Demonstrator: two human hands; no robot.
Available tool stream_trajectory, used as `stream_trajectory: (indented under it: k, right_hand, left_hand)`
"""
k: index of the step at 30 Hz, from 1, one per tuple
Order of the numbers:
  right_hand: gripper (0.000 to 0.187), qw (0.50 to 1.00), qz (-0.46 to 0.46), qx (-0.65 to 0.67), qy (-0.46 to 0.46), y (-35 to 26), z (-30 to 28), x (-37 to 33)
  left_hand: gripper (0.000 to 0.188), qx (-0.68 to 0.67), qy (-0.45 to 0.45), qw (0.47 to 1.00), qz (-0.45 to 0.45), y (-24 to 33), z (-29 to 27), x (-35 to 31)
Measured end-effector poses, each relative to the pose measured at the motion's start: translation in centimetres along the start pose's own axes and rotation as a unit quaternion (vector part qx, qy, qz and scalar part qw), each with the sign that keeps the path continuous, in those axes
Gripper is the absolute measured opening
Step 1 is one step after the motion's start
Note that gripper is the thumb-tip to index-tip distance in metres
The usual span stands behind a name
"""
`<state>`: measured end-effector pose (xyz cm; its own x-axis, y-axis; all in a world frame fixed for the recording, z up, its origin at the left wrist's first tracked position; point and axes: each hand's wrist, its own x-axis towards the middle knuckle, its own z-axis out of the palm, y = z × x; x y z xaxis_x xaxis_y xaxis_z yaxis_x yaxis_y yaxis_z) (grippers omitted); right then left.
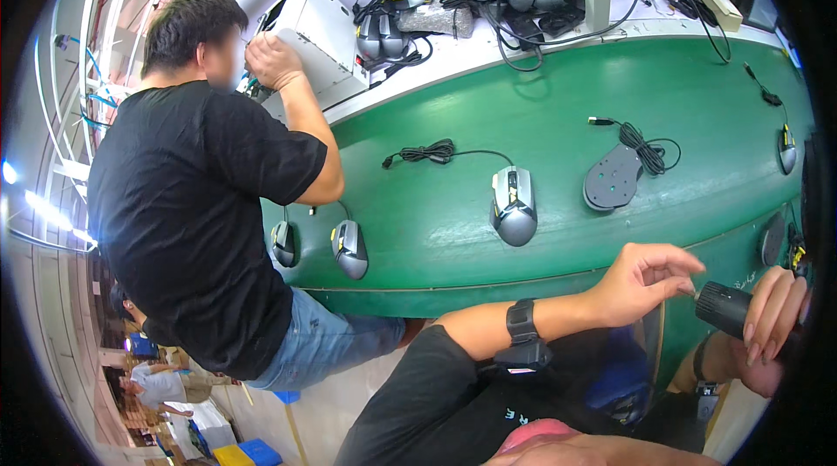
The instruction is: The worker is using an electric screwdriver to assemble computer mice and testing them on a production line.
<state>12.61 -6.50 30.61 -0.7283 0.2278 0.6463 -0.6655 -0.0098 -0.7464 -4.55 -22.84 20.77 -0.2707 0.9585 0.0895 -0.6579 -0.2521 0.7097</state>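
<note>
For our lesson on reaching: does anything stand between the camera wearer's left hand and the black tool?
Nothing visible does: the left hand is close to the end of the black tool that the right hand holds. Anything tiny there is too small to tell.

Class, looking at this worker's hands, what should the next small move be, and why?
Probably bring the left hand's thumb and forefinger together at the tip of the black cylindrical tool: they hover right beside it, and the right hand holds its body. Contact is unclear.
</note>
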Motion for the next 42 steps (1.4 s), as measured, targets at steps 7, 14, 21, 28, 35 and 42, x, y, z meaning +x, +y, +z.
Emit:
stream_trajectory:
  k: [7,14,21,28,35,42]
  right_hand:
    - [0.031,0.995,-0.022,0.023,0.095,-0.4,0.8,-1.1]
    - [0.018,0.989,0.001,-0.044,0.143,-0.2,3.4,0.6]
    - [0.018,1.0,-0.015,-0.001,-0.008,-0.4,0.9,0.1]
    - [0.034,0.996,0.008,0.086,-0.017,0.0,2.3,1.2]
    - [0.047,0.978,-0.134,0.028,0.158,1.3,8.4,3.8]
    - [0.049,0.973,-0.15,0.05,0.17,1.2,8.3,3.7]
  left_hand:
    - [0.02,0.252,-0.06,0.945,0.199,0.9,-0.2,-0.6]
    - [0.026,0.281,-0.071,0.935,0.203,1.7,-0.8,-1.1]
    - [0.026,0.267,-0.074,0.94,0.198,1.7,-0.9,-1.4]
    - [0.025,0.272,-0.073,0.932,0.227,2.4,-0.8,-1.7]
    - [0.023,0.361,-0.065,0.887,0.281,2.8,-0.1,-1.3]
    - [0.041,0.412,-0.085,0.853,0.31,4.1,-0.4,-0.6]
